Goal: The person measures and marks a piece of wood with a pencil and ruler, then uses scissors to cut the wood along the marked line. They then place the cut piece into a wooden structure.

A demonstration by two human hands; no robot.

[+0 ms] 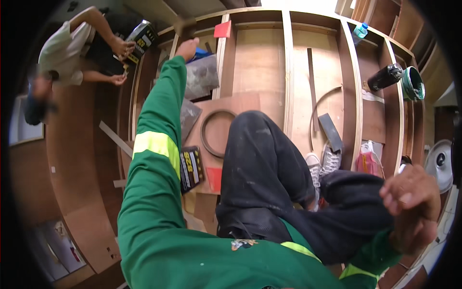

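Note:
My left hand (187, 49) reaches out to the far left over a wooden frame, its fingers curled. A blurred brown shape (185, 25) is just beyond it; whether I hold that shape cannot be made out. Close beside the hand are a blue item (202, 54) and a grey, smeared flat sheet (201, 77). My right hand (413, 204) is raised at the right, beside my bent knee, with fingers curled inward and partly blurred. Anything inside them is hidden. A small white bit (401, 168) shows near its fingertips.
The wooden frame (288, 62) has several bays. Around me are a dark sandpaper-like box (191, 168), a round band (204, 135), red sheets (222, 30), a grey block (330, 131), a black bottle (385, 78) and a green bucket (413, 83). Another person's hand (121, 47) touches a black package (141, 41).

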